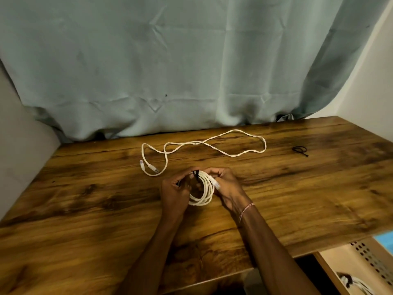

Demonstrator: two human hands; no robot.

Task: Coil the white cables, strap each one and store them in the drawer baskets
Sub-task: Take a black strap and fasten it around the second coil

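A white cable wound into a coil (203, 193) is held upright over the wooden table (85, 201), between both hands. My left hand (173, 192) grips the coil's left side and a black strap (196, 175) that crosses the coil's top. My right hand (226, 188) pinches the coil's right side, near a white plug. A second white cable (204, 143) lies loose and uncoiled on the table behind my hands, its two plugs at the left end. Another black strap (299, 150) lies on the table at the far right.
A grey-green curtain (170, 60) hangs behind the table's back edge. At the bottom right an open drawer holds a perforated beige basket (365, 260) with a strapped white cable bundle (353, 282) inside it.
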